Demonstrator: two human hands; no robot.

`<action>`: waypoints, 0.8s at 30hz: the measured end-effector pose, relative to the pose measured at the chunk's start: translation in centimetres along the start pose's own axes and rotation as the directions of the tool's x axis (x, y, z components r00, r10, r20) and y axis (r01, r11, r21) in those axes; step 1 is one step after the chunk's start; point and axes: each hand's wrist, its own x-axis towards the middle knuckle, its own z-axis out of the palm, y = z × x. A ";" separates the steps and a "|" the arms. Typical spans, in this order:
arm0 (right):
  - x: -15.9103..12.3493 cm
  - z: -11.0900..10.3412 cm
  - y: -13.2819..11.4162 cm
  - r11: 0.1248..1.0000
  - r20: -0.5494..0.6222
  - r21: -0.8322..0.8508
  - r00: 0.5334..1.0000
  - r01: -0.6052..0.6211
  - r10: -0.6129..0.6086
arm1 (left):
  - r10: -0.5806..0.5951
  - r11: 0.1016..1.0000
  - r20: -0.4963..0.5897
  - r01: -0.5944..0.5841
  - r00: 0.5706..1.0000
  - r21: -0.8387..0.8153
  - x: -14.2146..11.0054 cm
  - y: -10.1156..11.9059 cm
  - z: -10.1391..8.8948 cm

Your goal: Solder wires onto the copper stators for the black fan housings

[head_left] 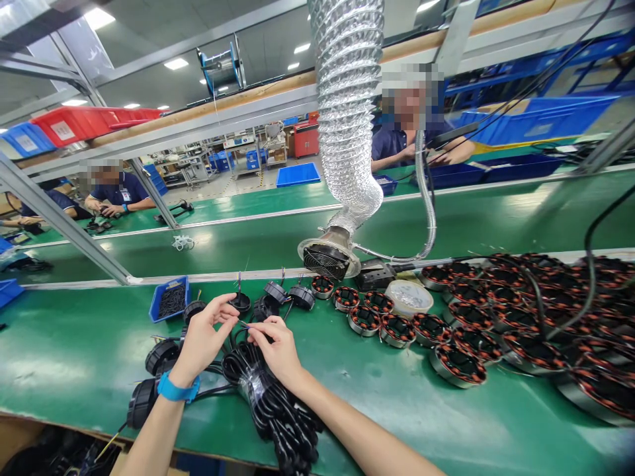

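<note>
My left hand (pixel 204 337), with a blue band at the wrist, pinches the tip of a thin wire (pixel 243 324) between thumb and finger. Right across from it, my right hand (pixel 278 347) has its fingertips closed on the same thin wires. Below both hands lies a tied bundle of black cables (pixel 270 403), partly under my right hand. Black round housings with wire ends surround the hands: one housing (pixel 240 302) stands just beyond the fingertips, and another housing (pixel 141 403) is left of my wrist. Exactly how the wires meet is too small to see.
Many copper-wound stators (pixel 459 365) cover the right of the green bench (pixel 377 410). A blue bin (pixel 169 299) of small black parts stands left. A fume duct (pixel 347 119) hangs ahead, near a round tub (pixel 409 297). Co-workers (pixel 116 188) sit across the line.
</note>
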 end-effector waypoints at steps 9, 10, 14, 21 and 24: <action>0.0 0.0 -0.1 1.000 -0.002 -0.011 1.000 0.013 -0.013 | 0.029 1.000 -0.001 -0.029 1.000 0.010 0.0 -0.2 0.1; 0.0 0.0 -0.1 1.000 -0.002 -0.010 1.000 0.012 -0.013 | 0.030 0.999 -0.008 -0.030 1.000 0.013 0.0 -0.2 0.0; 0.0 -0.1 -0.2 1.000 -0.005 -0.010 1.000 0.012 -0.012 | 0.031 0.999 -0.010 -0.031 0.999 0.015 -0.1 -0.1 -0.2; 0.0 -0.1 -0.1 1.000 0.004 -0.008 1.000 0.000 0.000 | 0.033 0.999 -0.002 -0.033 0.999 0.029 -0.1 -0.1 -0.3; 0.0 -0.1 0.0 1.000 0.002 -0.012 1.000 -0.001 0.001 | 0.031 0.999 0.000 -0.031 1.000 0.031 -0.1 -0.1 -0.3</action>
